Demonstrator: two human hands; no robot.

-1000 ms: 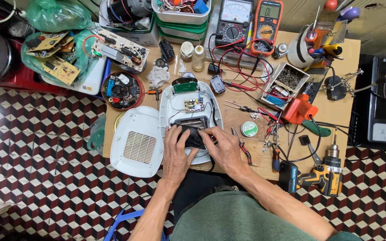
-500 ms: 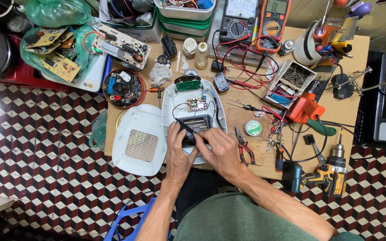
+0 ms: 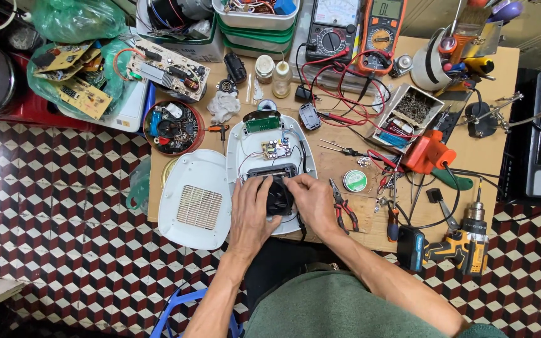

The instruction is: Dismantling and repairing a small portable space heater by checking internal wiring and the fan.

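Observation:
An opened white appliance shell [image 3: 239, 147] lies on the wooden workbench [image 3: 483, 141], with a small circuit board [image 3: 275, 148] and wires inside. Both hands grip a black fan part [image 3: 278, 197] seated in the shell's lower half. My left hand [image 3: 252, 209] holds its left side. On the part's right side is my right hand [image 3: 311, 200]. The shell's white vented cover [image 3: 195, 200] lies to the left, beside my left hand.
Pliers [image 3: 344, 206] and a solder reel [image 3: 354, 181] sit right of my right hand. A cordless drill [image 3: 464, 241] lies at the bench's front right corner. Two multimeters [image 3: 355, 28], red leads, a round parts tin [image 3: 173, 127] and loose circuit boards [image 3: 158, 66] crowd the back.
The view has drifted slightly. Both hands stay on the black fan part in the shell, with the fingers shifting a little around it.

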